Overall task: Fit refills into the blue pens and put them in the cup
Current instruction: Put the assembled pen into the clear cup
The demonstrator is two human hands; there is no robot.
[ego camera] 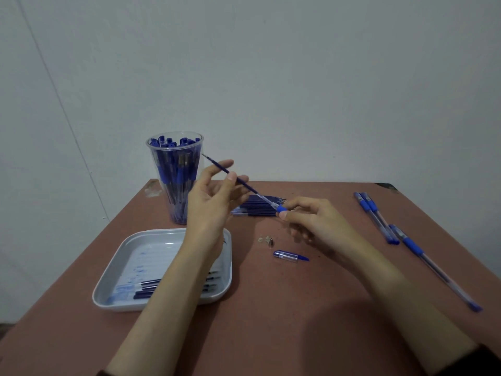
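Right fingers pinch pen; left fingers, refill.

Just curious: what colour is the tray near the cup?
The tray is white with blue ink smears; head view.

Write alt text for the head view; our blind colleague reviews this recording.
A person holds a dark refill partly inside a clear blue pen above a brown table. A cup full of blue pens stands behind, a white tray of refills at left, three pens at right.
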